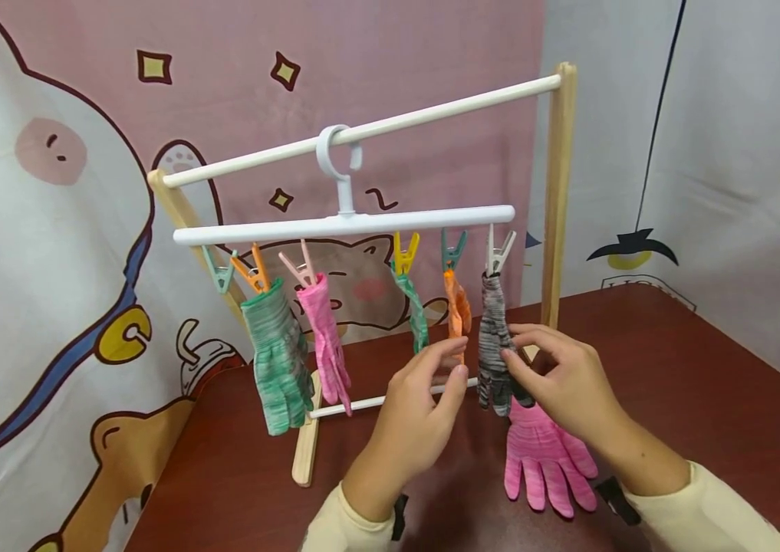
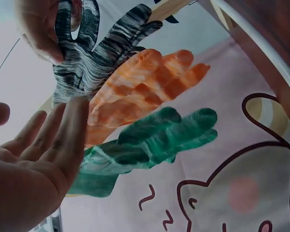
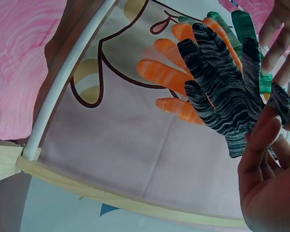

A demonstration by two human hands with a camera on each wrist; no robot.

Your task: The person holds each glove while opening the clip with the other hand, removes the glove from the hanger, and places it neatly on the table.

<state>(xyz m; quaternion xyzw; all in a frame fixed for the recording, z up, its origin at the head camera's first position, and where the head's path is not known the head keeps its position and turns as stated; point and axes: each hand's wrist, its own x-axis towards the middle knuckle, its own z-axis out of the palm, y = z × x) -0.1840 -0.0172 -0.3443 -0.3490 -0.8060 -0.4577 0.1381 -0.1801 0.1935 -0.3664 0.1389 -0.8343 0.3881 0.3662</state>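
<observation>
A black-and-grey glove [image 1: 493,337] hangs fingers-down from a white clothespin [image 1: 498,251] at the hanger's right end. My right hand [image 1: 562,376] pinches its edge; in the right wrist view, the thumb and fingers are at the glove's thumb. Just left of that glove, my left hand [image 1: 424,402] is raised with loosely bent fingers and nothing in them. Beside it hang an orange glove [image 2: 140,87] and a green glove [image 2: 154,137]. A pink glove [image 1: 548,460] lies on the table under my right hand.
The white hanger [image 1: 424,221] hooks over the rail [image 1: 452,113] of a wooden-sided rack. Left on it hang a grey-green glove [image 1: 278,360], another pink glove [image 1: 326,330] and a bare green clothespin [image 1: 219,272]. A printed cloth [image 1: 417,46] stands behind the brown table [image 1: 224,475].
</observation>
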